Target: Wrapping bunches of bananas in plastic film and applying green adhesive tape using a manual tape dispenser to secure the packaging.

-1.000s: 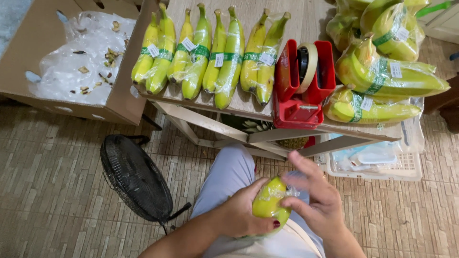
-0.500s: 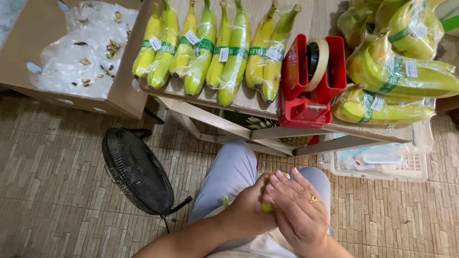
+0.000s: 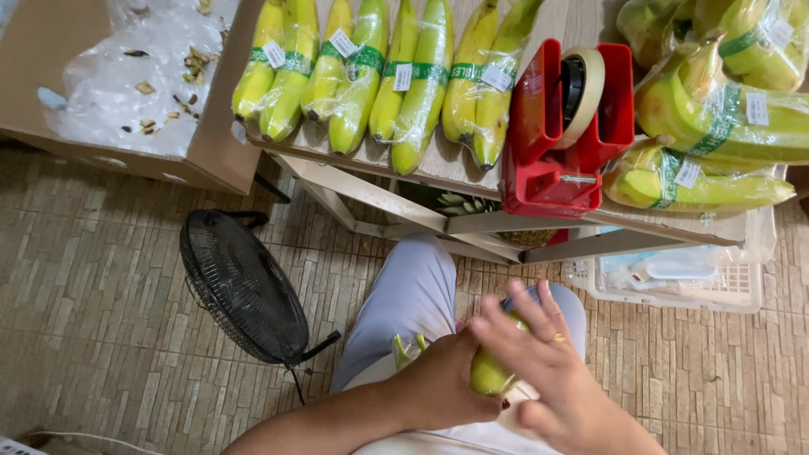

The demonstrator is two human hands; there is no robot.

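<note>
A small bunch of green-yellow bananas rests over my lap at the bottom of the view. My left hand grips it from the left, with the stem tips poking out beside my wrist. My right hand, blurred and wearing a ring, lies spread over the bananas' right side with fingers apart. Whether the right hand grips the fruit or only covers it is unclear. On the wooden table above lie several wrapped banana bunches with green bands and white tags.
A red tape dispenser stands at the table's front edge. More wrapped bananas lie at the right. A cardboard box lined with plastic sits at upper left. A black fan stands on the tiled floor, and a white basket under the table.
The view has shifted closer to the table. My right hand has moved over the bananas, covering more of them, and both hands have dropped lower toward my lap.
</note>
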